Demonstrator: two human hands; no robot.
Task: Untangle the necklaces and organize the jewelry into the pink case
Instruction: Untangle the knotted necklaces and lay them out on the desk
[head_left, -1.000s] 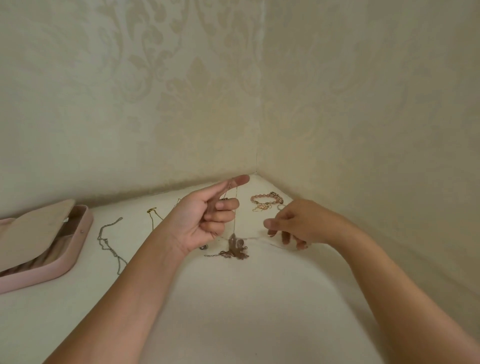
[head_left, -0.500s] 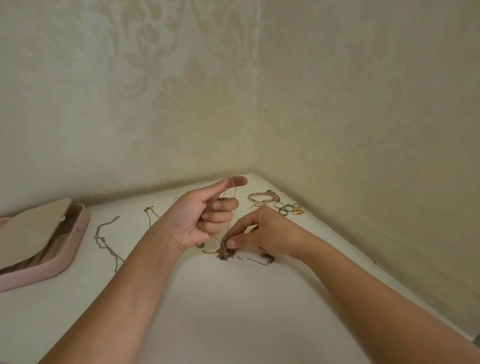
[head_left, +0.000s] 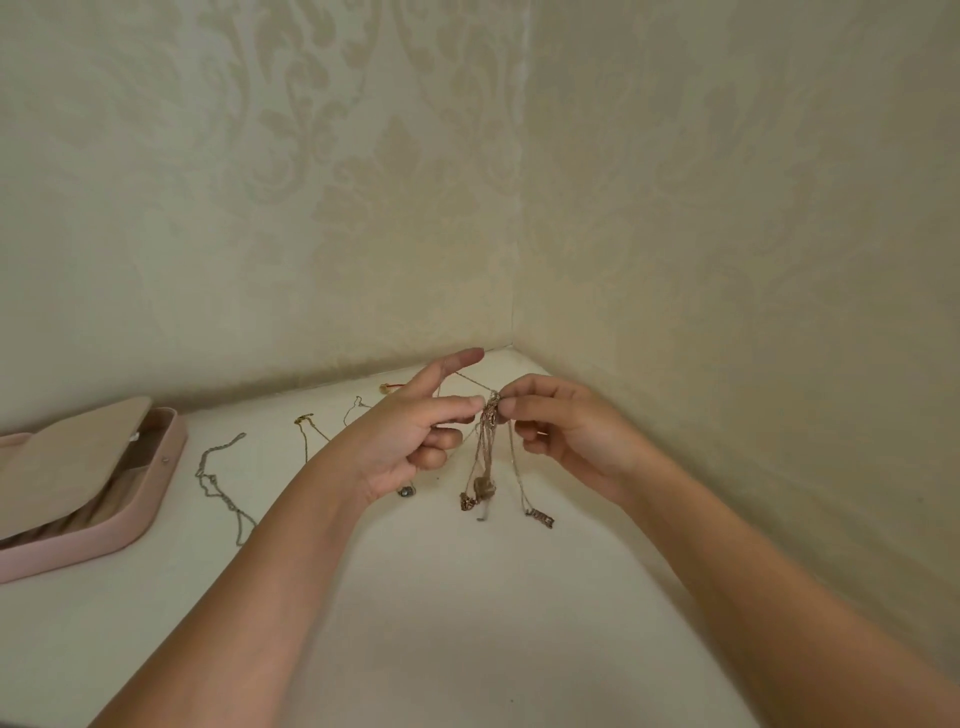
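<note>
A knot of thin gold and rose necklaces (head_left: 488, 447) hangs above the white tabletop, its pendants dangling just over the surface. My right hand (head_left: 566, 431) pinches the top of the tangle between thumb and forefinger. My left hand (head_left: 415, 436) is beside it, index finger stretched out with a chain draped over it, thumb touching the tangle and other fingers curled. The pink case (head_left: 88, 488) lies open at the far left, its beige inner flap raised.
A silver chain (head_left: 223, 483) and a gold chain (head_left: 309, 431) lie loose on the white tabletop (head_left: 467, 623) between the case and my left hand. Patterned walls meet in a corner just behind my hands.
My right hand has gripped the tangle on the table and lifted it up to my left hand. The rings and bracelet near the corner are now hidden behind my hands.
</note>
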